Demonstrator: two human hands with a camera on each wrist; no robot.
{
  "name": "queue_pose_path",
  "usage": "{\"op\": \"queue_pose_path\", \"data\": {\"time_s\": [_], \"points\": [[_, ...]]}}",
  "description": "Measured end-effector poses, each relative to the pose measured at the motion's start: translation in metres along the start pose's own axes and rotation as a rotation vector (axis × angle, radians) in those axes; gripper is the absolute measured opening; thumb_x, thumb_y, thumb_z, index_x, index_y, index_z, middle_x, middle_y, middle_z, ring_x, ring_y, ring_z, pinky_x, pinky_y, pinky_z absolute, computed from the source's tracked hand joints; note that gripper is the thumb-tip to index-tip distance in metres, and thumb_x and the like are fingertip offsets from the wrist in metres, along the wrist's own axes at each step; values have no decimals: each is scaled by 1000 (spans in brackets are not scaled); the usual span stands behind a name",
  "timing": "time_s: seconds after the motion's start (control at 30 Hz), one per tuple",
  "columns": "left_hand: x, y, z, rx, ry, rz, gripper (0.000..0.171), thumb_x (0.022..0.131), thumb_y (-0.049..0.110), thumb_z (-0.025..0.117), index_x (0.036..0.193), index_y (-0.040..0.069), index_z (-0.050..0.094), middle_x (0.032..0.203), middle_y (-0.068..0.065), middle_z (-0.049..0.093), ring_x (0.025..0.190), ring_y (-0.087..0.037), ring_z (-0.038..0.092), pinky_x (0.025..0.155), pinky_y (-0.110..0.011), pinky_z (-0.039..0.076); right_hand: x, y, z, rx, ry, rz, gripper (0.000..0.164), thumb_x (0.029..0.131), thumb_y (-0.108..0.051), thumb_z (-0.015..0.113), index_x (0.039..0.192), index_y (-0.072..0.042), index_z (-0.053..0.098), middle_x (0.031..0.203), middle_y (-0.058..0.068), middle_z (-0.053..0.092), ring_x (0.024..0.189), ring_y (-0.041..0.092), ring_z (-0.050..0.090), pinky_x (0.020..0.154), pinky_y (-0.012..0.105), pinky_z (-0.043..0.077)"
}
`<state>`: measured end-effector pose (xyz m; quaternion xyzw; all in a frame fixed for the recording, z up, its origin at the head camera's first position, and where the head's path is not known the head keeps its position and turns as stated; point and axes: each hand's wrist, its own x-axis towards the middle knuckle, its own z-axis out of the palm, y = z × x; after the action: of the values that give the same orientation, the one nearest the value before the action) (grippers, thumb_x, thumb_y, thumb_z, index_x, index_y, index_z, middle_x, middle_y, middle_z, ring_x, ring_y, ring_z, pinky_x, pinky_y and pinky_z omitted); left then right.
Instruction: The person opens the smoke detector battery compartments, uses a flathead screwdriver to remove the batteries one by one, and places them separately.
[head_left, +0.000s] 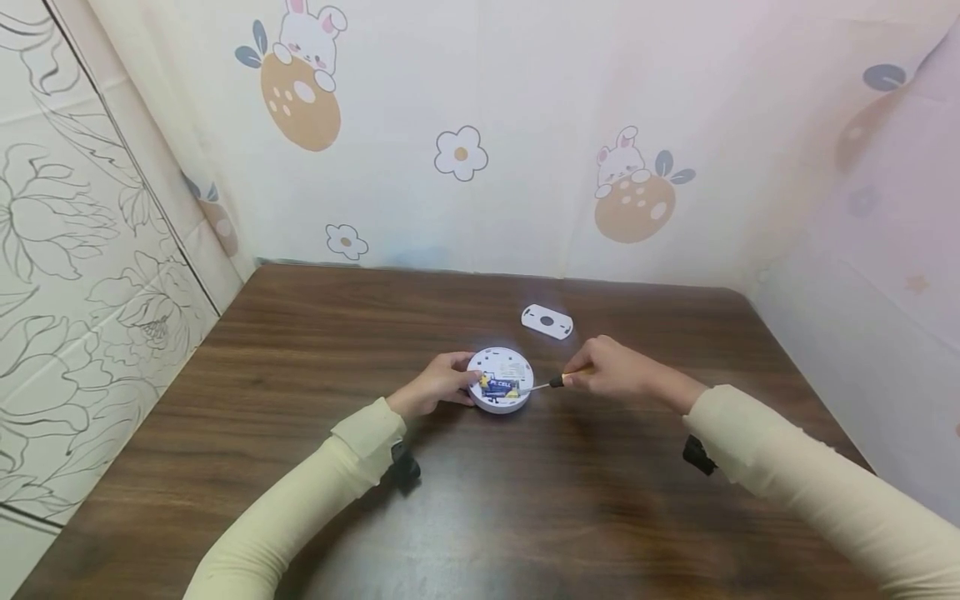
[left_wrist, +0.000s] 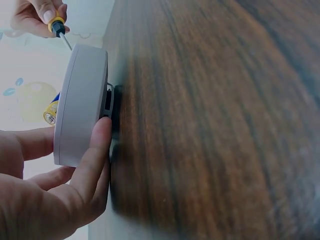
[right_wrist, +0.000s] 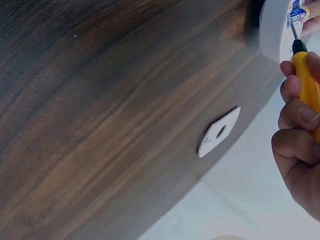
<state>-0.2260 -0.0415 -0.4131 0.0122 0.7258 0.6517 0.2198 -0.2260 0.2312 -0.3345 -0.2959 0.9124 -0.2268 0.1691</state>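
Here, two-handed work

The left grip [head_left: 441,385] pinches a round white plastic device [head_left: 498,359]; the right grip [head_left: 611,369] clasps a yellow-handled screwdriver [right_wrist: 306,80], tip at the device's blue-and-yellow battery [head_left: 501,387]. Beyond, a white oblong plate [head_left: 534,319] lies on the brown wooden table [head_left: 480,500].

Round white device [left_wrist: 81,107], battery [head_left: 501,388] protruding, yellow screwdriver [right_wrist: 308,89]

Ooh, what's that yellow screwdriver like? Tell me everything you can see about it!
The screwdriver has a yellow handle that looks like plastic, a black collar, and a thin, straight shaft that looks like metal. The right hand grips the handle, hiding part of it. The shaft points to the person's left, with its tip at the round white device, beside a blue-and-yellow battery. The tip's exact shape is too small to see.
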Motion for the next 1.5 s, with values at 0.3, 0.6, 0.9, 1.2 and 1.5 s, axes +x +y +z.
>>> {"op": "queue_pose_path", "data": {"time_s": [0.3, 0.6, 0.9, 1.2, 1.5], "points": [[0, -1, 1, -17, 4, 22, 46, 94, 1, 56, 137, -7, 43, 108, -21, 56, 73, -21, 61, 67, -37, 60, 3, -25, -7, -219, 6, -8, 21, 88, -13, 66, 68, -13, 69, 50, -7, 43, 46, 7, 36, 41, 21, 27], [-2, 0, 3, -4, 11, 7, 46, 94, 2, 57, 138, -5, 43, 110, -22, 55, 76, -24, 63, 67, -37, 60, 9, -50, -12, -362, -6, 16, 21, 84, -11, 65, 63, -12, 69, 54, -8, 54, 47, 7, 39, 41, 22, 28], [-1, 1, 5, -25, 12, -2, 46, 96, 2, 55, 140, -2, 41, 115, -22, 52, 85, -27, 63, 69, -37, 60, 9, -58, -11, -363, 14, 49, 28, 83, -8, 64, 56, -15, 60, 45, -9, 39, 42, 8, 33, 40, 22, 21], [0, -2, 5, -43, 22, 3, 47, 95, 1, 55, 139, -3, 41, 115, -22, 49, 82, -26, 62, 68, -37, 60, 6, -48, -5, -302, 72, 138, 9, 82, -14, 69, 78, -10, 76, 74, -3, 69, 54, 12, 48, 47, 25, 38], [0, -5, 3, -59, 28, -3, 46, 95, 1, 55, 140, -2, 41, 116, -22, 48, 79, -24, 61, 66, -36, 60, 2, -27, 7, -129, 126, 171, 13, 85, -15, 68, 90, -6, 77, 80, 2, 70, 60, 15, 53, 54, 28, 43]]}}
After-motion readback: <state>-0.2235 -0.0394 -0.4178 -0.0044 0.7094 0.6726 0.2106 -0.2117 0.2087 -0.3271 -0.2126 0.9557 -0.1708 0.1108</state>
